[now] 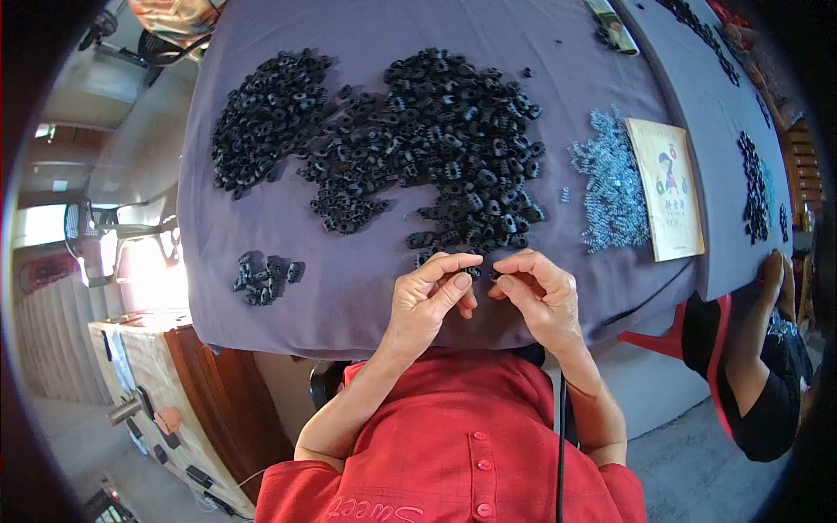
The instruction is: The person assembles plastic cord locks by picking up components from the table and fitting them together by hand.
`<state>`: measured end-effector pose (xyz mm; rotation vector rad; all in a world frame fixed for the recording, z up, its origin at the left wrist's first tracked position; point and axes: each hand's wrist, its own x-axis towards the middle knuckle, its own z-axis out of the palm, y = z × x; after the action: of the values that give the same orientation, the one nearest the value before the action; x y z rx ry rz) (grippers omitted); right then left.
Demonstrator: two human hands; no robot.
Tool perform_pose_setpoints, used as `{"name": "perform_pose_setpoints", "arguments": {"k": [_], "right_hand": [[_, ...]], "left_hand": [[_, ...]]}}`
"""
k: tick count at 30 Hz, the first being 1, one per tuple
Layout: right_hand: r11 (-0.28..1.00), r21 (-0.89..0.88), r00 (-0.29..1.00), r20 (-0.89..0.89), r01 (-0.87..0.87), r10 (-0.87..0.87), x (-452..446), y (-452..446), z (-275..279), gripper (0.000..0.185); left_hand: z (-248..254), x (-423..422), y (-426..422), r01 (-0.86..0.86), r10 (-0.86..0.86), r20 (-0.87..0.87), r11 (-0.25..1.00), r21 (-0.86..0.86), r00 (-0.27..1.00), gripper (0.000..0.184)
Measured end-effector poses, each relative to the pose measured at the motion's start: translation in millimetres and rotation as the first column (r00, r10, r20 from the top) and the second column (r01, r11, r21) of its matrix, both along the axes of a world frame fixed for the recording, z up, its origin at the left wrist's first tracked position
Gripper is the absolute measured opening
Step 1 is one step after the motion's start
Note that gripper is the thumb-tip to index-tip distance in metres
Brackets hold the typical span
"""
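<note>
My left hand (pixel 427 296) is closed in a pinch, with a small black plastic piece (pixel 473 272) between thumb and forefinger. Just across from it, my right hand (pixel 542 296) pinches another small black piece (pixel 496 275), mostly hidden by the fingertips. The two hands are close together but apart, over the table's near edge. Directly beyond them spreads a large heap of small black toothed plastic pieces (pixel 462 131). To the right lies a pile of tiny pale-blue coils (pixel 610 192) that look like springs.
A cream booklet (pixel 670 205) lies right of the coils on the purple-grey tablecloth (pixel 349 288). A smaller group of black pieces (pixel 264 277) sits at the near left. Another person's arm (pixel 754 357) rests at the right, near more black pieces (pixel 751 187). A tube (pixel 615 30) lies at the far right.
</note>
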<state>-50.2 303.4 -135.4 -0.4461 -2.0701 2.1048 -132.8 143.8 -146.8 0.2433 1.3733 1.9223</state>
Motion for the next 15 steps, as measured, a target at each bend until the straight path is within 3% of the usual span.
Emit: {"name": "perform_pose_setpoints", "arguments": {"k": [3,15], "right_hand": [[0.997,-0.059,0.999,0.007,0.044,-0.044,6,-1,2,0.014],[1.0,-0.006,1.0,0.017,0.012,-0.012,10,0,-3,0.012]], "left_hand": [[-1,6,6,0.026,-0.027,-0.015,0.999,-0.025,1.0,0.021],[-2,12,7,-0.004,0.004,0.011,0.997,-0.074,1.0,0.017]]}}
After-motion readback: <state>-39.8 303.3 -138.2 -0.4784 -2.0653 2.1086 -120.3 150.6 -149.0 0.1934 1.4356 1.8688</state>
